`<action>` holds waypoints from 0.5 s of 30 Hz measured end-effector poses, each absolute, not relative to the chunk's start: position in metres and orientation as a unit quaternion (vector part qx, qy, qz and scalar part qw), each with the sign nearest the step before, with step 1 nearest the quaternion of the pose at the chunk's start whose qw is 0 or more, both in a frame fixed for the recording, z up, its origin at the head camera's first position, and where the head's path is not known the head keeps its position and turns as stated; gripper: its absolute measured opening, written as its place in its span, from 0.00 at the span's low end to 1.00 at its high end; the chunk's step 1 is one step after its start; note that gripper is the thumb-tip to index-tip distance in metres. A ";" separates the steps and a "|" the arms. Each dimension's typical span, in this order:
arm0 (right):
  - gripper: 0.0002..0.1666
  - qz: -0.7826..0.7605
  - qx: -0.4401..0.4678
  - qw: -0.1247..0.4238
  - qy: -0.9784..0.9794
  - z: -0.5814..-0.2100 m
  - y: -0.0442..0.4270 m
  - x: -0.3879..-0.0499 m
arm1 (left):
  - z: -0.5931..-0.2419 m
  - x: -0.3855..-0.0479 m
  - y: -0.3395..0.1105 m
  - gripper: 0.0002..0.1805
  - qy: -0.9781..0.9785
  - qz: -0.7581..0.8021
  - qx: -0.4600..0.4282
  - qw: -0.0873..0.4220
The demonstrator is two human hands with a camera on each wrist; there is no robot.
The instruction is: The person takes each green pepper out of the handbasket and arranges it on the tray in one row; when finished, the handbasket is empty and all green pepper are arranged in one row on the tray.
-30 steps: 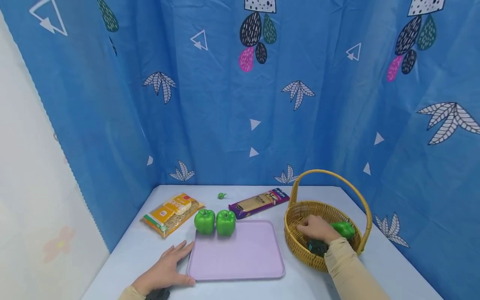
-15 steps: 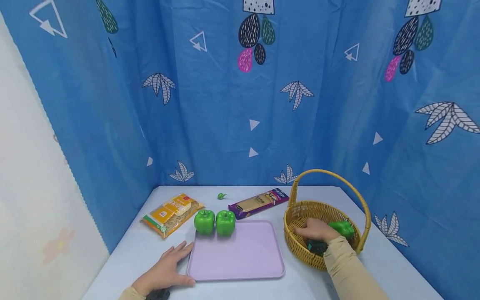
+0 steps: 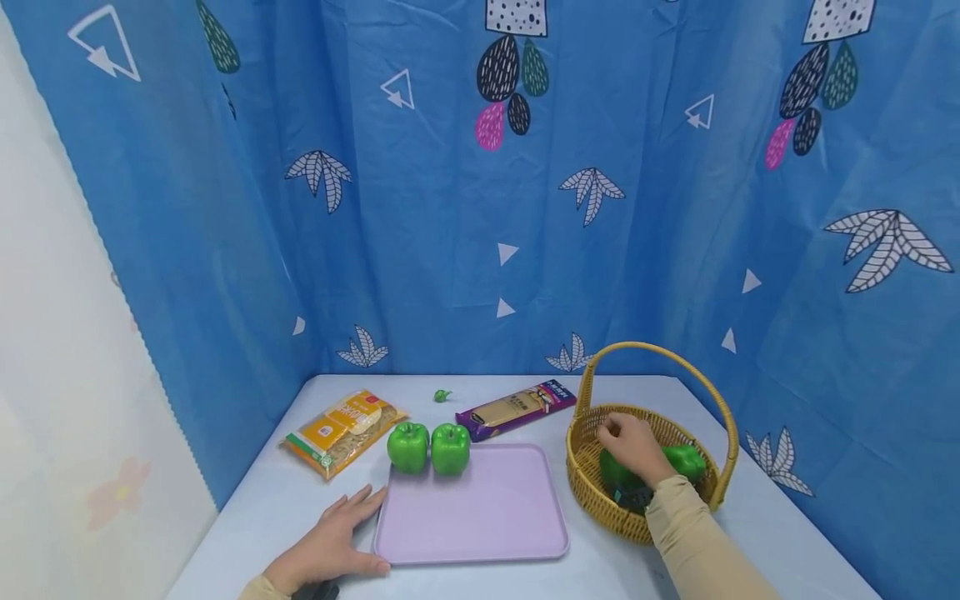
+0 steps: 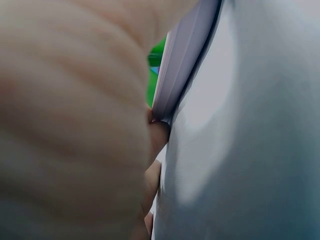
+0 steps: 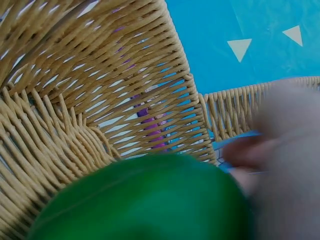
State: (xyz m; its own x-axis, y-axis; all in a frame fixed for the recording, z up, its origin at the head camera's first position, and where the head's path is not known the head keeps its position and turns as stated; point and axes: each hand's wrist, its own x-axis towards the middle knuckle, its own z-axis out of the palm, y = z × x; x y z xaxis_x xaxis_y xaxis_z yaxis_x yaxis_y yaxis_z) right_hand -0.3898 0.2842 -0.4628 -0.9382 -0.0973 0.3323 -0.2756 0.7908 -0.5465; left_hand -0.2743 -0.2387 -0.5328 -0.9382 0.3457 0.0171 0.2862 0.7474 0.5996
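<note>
Now, wicker basket, green peppers inside

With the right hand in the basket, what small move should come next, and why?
Probably lift the held green bell pepper straight up past the rim of the wicker basket: the right hand appears to grip it from above, inside the basket, while the lilac tray bears two other bell peppers, with bare space beside them.
</note>
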 end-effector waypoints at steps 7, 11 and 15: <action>0.04 0.258 0.106 0.060 -0.958 -0.468 0.282 -0.391 | -0.531 -0.273 -0.238 0.63 0.934 0.310 0.173 0.043; 0.11 0.230 0.101 0.043 -0.967 -0.468 0.282 -0.393 | -0.530 -0.272 -0.239 0.63 0.934 0.306 0.181 0.036; 0.29 0.182 0.083 0.023 -0.980 -0.467 0.283 -0.389 | -0.530 -0.271 -0.239 0.62 0.933 0.309 0.180 0.040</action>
State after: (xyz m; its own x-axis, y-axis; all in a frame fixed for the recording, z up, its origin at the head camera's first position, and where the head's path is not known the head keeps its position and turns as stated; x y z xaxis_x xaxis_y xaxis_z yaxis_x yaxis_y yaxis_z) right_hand -0.3890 0.2834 -0.4668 -0.9853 -0.1533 0.0757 -0.1702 0.9203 -0.3522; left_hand -0.2714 -0.2394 -0.5299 -0.9322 0.3602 0.0364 0.3107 0.7443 0.5912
